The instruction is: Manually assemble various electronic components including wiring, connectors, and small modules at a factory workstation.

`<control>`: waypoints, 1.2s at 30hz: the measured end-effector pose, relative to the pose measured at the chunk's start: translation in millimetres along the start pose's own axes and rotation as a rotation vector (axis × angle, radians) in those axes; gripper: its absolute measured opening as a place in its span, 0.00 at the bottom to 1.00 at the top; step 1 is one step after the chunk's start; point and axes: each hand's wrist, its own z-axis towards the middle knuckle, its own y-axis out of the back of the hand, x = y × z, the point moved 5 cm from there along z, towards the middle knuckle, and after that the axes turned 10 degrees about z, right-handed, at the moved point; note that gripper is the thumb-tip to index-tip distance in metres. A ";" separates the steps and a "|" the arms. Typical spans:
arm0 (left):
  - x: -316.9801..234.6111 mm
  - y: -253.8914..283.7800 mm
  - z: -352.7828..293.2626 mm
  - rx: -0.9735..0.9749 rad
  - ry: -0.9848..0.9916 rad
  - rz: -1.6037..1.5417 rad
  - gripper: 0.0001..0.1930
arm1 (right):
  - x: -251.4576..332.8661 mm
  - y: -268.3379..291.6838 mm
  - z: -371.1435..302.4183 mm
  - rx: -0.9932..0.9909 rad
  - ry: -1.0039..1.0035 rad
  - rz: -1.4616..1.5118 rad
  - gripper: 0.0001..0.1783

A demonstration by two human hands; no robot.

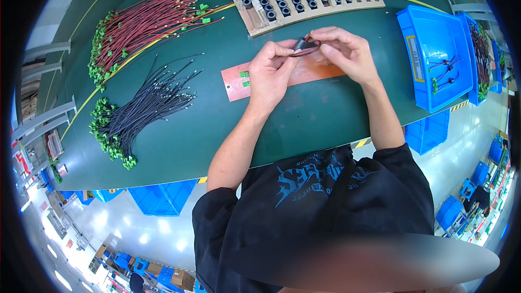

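Note:
My left hand (pixel 267 70) pinches a black ferrite core (pixel 300 45), a short ring-like cylinder, between thumb and fingers. Red and black wires (pixel 308 52) pass through and loop round it. My right hand (pixel 347 53) has its fingertips closed on these wires at the core's right side. Both hands are raised over a copper-coloured board (pixel 234 91), which lies flat on the green table. Small green connectors (pixel 245 78) sit on the board's left end, beside my left wrist. The fingers partly hide the wire ends.
A wooden tray (pixel 258 27) with rows of black cores lies beyond my hands. Left are a bundle of red wires (pixel 154 13) and one of black wires (pixel 149 103), both with green connectors. A blue bin (pixel 404 24) holding a few wired pieces stands right.

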 end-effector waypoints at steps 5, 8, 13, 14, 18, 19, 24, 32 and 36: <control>-1.7 -4.5 -5.1 0.023 -0.025 0.171 0.06 | -3.4 12.7 2.3 0.049 -0.213 -0.117 0.09; -5.4 -6.3 -5.0 0.016 0.002 0.151 0.05 | 2.8 8.4 7.7 0.020 -0.254 -0.008 0.09; -5.6 -5.9 -7.6 0.052 0.006 0.248 0.04 | 6.1 7.2 13.1 0.107 -0.367 -0.238 0.10; -5.3 -6.6 -8.0 0.089 0.009 0.313 0.04 | 3.4 8.1 12.3 0.142 -0.424 -0.320 0.11; -9.2 -8.2 -4.2 0.092 0.043 0.320 0.05 | 8.1 7.1 8.4 0.118 -0.309 -0.450 0.10; -13.7 -9.6 -2.8 0.060 0.042 0.328 0.06 | 10.8 12.8 7.1 0.039 -0.275 -0.381 0.10; -14.3 -8.2 -2.6 0.086 0.056 0.366 0.09 | 11.0 32.9 -0.2 -0.132 -0.218 -0.200 0.09; -7.5 -6.4 -5.8 0.126 0.078 0.329 0.07 | 5.2 20.6 -8.5 -0.095 -0.217 -0.093 0.16; -9.9 -8.4 -6.4 0.155 0.056 0.349 0.07 | -2.0 9.8 -11.1 -0.026 -0.235 -0.364 0.12</control>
